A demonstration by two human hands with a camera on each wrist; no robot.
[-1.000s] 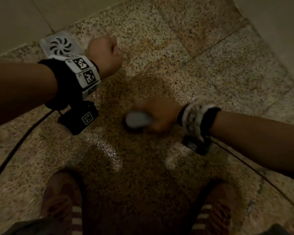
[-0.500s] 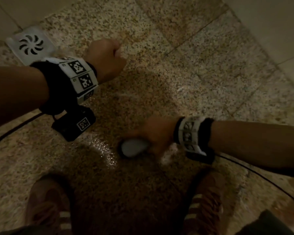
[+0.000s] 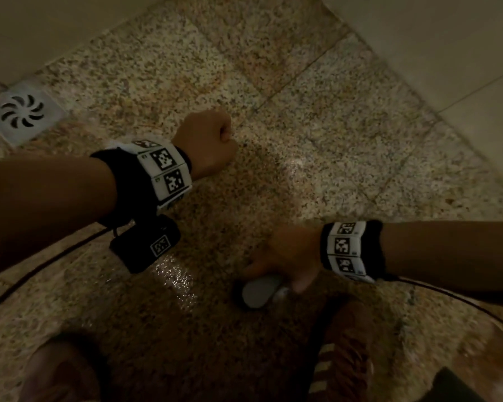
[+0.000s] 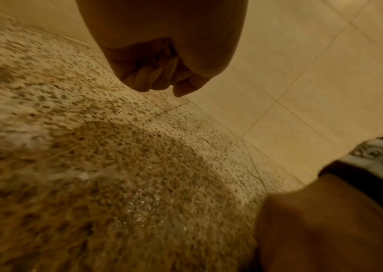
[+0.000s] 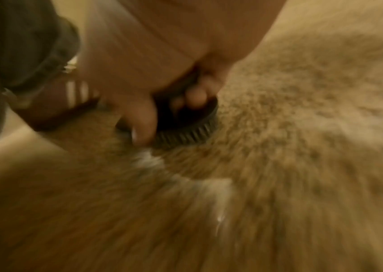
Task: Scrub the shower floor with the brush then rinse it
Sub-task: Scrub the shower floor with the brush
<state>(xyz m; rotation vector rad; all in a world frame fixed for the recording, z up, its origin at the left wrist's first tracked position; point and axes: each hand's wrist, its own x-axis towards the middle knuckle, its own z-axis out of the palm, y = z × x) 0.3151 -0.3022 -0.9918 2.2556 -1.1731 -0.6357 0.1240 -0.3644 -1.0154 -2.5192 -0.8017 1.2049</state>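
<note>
My right hand (image 3: 288,256) grips a scrub brush (image 3: 260,290) with a pale grey top and dark bristles (image 5: 186,136), pressed bristles-down on the speckled granite shower floor (image 3: 302,117) close to my right shoe. The right wrist view is blurred by motion and shows fingers (image 5: 195,95) curled over the brush body, with white foam (image 5: 148,160) beside it. My left hand (image 3: 206,140) hovers above the floor as a closed fist holding nothing; its curled fingers (image 4: 153,73) show in the left wrist view. A wet glistening patch (image 3: 174,280) lies between the two hands.
A white square floor drain (image 3: 22,113) sits at the far left by the wall. Beige tiled walls (image 3: 462,39) border the floor at the back and right. My two brown shoes (image 3: 343,361) stand at the bottom edge. Cables (image 3: 41,265) trail from both wrists.
The right hand has dragged the brush toward my feet, close to the right shoe. The view has shifted, so the drain now sits farther left. The left fist stays closed above the floor.
</note>
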